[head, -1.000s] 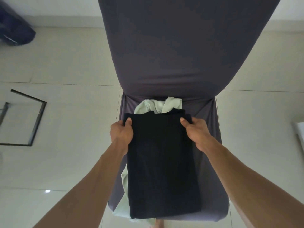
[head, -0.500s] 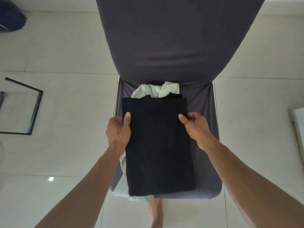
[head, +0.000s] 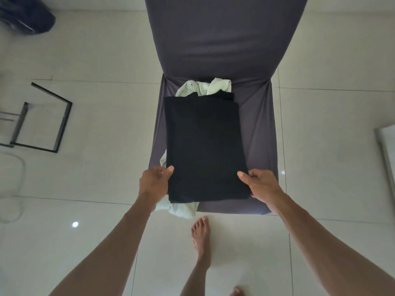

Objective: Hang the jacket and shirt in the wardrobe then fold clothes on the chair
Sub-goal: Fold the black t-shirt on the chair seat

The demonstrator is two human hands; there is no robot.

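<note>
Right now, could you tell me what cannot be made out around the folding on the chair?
All in the head view:
- Pale green garment: mostly hidden under the black folded garment; its type is unclear.
- Fingers of the left hand and right hand: tucked beneath the black cloth's sides.
- Chair: backrest top cut off by the frame edge.
- Wardrobe: not in view.

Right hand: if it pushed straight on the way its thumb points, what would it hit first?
The right hand already pinches the near right edge of the black folded garment. Its thumb points left across that cloth, so it would probably slide over the garment first, toward the left hand.
</note>
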